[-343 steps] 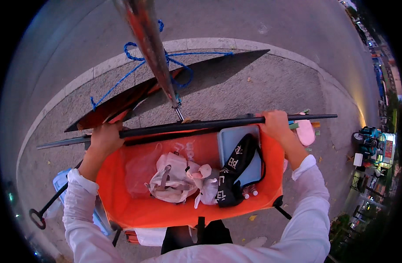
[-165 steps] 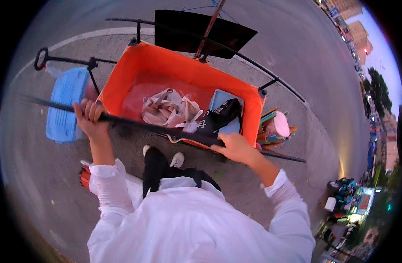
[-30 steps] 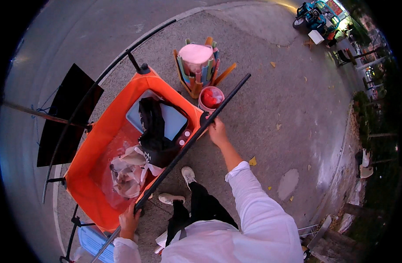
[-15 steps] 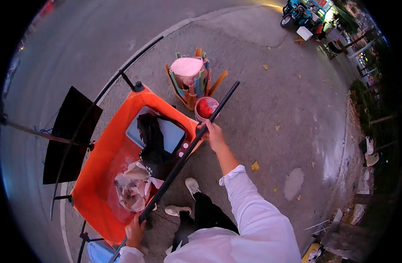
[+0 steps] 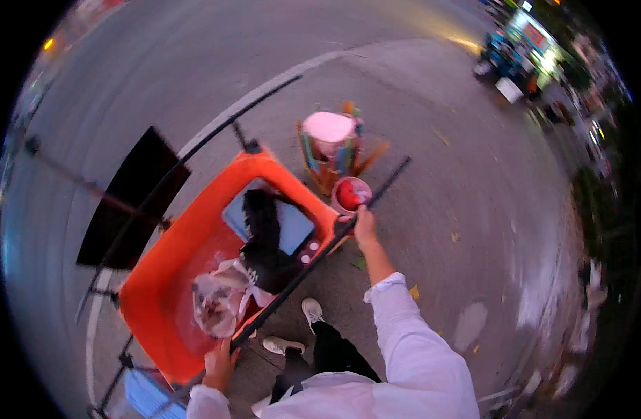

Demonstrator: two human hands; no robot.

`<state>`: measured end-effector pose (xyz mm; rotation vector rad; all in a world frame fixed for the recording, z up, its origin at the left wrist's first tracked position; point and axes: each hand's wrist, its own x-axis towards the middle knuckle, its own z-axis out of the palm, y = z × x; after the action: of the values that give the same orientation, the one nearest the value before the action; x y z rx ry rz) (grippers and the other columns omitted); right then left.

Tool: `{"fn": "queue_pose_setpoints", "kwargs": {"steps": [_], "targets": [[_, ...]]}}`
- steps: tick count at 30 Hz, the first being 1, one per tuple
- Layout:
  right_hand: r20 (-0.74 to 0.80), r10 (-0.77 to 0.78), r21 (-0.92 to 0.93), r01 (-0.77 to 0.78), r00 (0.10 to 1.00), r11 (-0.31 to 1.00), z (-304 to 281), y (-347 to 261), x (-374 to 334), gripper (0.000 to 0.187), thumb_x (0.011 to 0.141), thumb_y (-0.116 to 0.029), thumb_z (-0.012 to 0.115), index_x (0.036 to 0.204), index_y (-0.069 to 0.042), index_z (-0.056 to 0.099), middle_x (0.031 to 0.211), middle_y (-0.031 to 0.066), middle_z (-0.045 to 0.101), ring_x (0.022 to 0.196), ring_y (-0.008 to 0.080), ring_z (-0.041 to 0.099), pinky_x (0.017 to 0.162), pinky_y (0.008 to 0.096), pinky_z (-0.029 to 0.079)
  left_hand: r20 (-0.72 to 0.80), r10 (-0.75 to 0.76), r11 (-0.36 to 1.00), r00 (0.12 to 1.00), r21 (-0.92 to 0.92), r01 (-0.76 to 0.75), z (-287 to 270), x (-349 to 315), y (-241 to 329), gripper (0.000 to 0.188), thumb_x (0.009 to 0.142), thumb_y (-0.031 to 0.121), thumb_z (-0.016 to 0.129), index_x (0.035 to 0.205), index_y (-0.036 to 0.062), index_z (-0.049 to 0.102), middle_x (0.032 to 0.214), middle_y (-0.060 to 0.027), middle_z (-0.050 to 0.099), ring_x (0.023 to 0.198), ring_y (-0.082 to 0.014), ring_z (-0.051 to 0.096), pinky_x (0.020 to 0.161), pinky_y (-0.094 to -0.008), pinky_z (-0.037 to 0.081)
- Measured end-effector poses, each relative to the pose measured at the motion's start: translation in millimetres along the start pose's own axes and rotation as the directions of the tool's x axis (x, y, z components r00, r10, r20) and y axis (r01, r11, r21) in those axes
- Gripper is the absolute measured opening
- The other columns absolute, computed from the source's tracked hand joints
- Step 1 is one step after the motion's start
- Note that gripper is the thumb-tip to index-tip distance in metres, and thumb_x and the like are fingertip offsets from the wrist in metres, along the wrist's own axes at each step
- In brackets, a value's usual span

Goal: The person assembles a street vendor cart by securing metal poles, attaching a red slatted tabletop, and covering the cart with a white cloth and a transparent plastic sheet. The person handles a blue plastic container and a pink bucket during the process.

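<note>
A long black pole [image 5: 299, 278] runs along the near right side of an orange cloth-sided bin [image 5: 159, 262]. My left hand [image 5: 219, 363] wraps around its lower part, close to the bin's near corner. Farther up, my right hand [image 5: 364, 227] closes around the same pole, beside a pink bucket [image 5: 352, 195] with something red in it. Inside the bin lie a crumpled clear plastic bag [image 5: 219, 307], a dark cloth-like bundle [image 5: 261, 220] and a light blue tray or lid [image 5: 294, 227]. Motion blurs the picture somewhat.
Beyond the bucket stands a pink-topped container [image 5: 329, 127] ringed by coloured slats. A black panel [image 5: 128, 202] and another black pole [image 5: 243, 112] flank the bin's far side. A blue crate [image 5: 149, 394] sits at lower left; a lit vehicle [image 5: 505, 56] stands far right.
My view has swung, so the bin, bucket and slatted container sit farther right and mostly lower in the picture. Both hands keep their hold on the pole.
</note>
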<state>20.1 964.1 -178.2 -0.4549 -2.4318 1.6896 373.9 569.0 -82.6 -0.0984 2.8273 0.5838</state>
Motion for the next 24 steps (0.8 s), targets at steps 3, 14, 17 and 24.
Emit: {"fn": "queue_pose_setpoints", "kwargs": {"steps": [3, 14, 17, 24], "targets": [[0.194, 0.236, 0.191, -0.272, 0.952, 0.943, -2.8, 1.0, 10.3, 0.041, 0.092, -0.039, 0.038, 0.111, -0.006, 0.052, 0.093, 0.0107, 0.06, 0.083, 0.0233, 0.058, 0.065, 0.0382, 0.049, 0.047, -0.059, 0.998, 0.997, -0.036, 0.06, -9.9, 3.5, 4.1, 0.035, 0.081, 0.028, 0.062, 0.107, 0.008, 0.052, 0.085, -0.0162, 0.061, 0.077, -0.0363, 0.06, 0.066, -0.0466, 0.048], [0.955, -0.255, -0.103, 0.977, 0.15, 0.187, 53.3, -143.2, -249.3, 0.058, 0.073, -0.017, 0.065, 0.125, -0.007, 0.042, 0.125, 0.0173, 0.043, 0.118, 0.0341, 0.039, 0.099, 0.0502, 0.024, -0.124, -0.042, 0.981, 0.991, -0.193, 0.018, 14.5, -30.9, -28.3, 0.021, 0.079, 0.028, 0.057, 0.09, 0.0098, 0.056, 0.07, -0.0123, 0.063, 0.066, -0.0312, 0.064, 0.056, -0.0445, 0.049], [0.99, -0.076, -0.109, 0.982, 0.122, 0.152, 76.2, -117.1, -248.4, 0.043, 0.076, -0.02, 0.064, 0.113, -0.007, 0.048, 0.109, 0.0165, 0.052, 0.107, 0.0346, 0.047, 0.091, 0.0503, 0.03, -0.301, -0.007, 0.99, 0.954, -0.136, -0.036, 44.3, -22.2, -30.9, 0.024, 0.076, 0.028, 0.06, 0.088, 0.0076, 0.056, 0.07, -0.0121, 0.062, 0.065, -0.032, 0.063, 0.053, -0.0448, 0.048], [0.987, 0.073, -0.151, 0.985, 0.145, 0.089, 88.6, -88.7, -213.6, 0.025, 0.078, -0.022, 0.065, 0.092, -0.005, 0.053, 0.089, 0.0176, 0.058, 0.09, 0.0383, 0.053, 0.079, 0.0492, 0.035, -0.619, -0.22, 0.968, 0.754, -0.045, 0.245, 32.6, -93.1, -84.5, 0.027, 0.071, 0.024, 0.064, 0.096, 0.016, 0.059, 0.09, -0.0037, 0.058, 0.093, -0.0212, 0.055, 0.082, -0.037, 0.041]]}}
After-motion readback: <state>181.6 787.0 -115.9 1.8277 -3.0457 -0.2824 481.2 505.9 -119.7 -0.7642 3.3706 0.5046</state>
